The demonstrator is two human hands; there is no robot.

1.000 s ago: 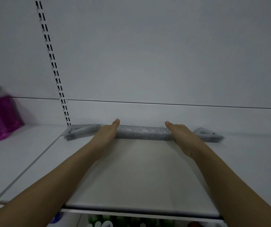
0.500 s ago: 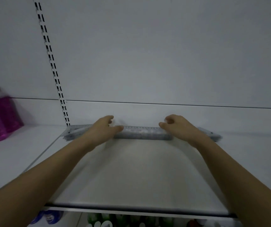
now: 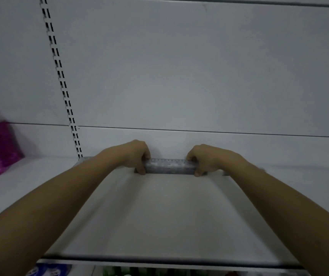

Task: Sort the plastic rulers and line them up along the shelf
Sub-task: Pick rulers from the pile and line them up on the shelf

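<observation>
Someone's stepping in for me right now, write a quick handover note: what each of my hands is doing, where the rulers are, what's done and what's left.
Left hand: gripping the left end of the ruler stack, fingers curled over it.
Right hand: gripping the right end the same way.
Rulers: gathered in one stack at the back of the white shelf, near the rear panel; the stack's ends are hidden by the hands.
Done: rulers bunched together.
Left: square the stack, line it up along the shelf, let go.

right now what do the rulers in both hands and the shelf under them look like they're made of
The stack of clear grey rulers looks like see-through plastic: printed scale marks along the top edge, and a dull sheen. The white flat shelf looks like painted metal, smooth and matt, with a thin front lip; that is a guess.
</observation>
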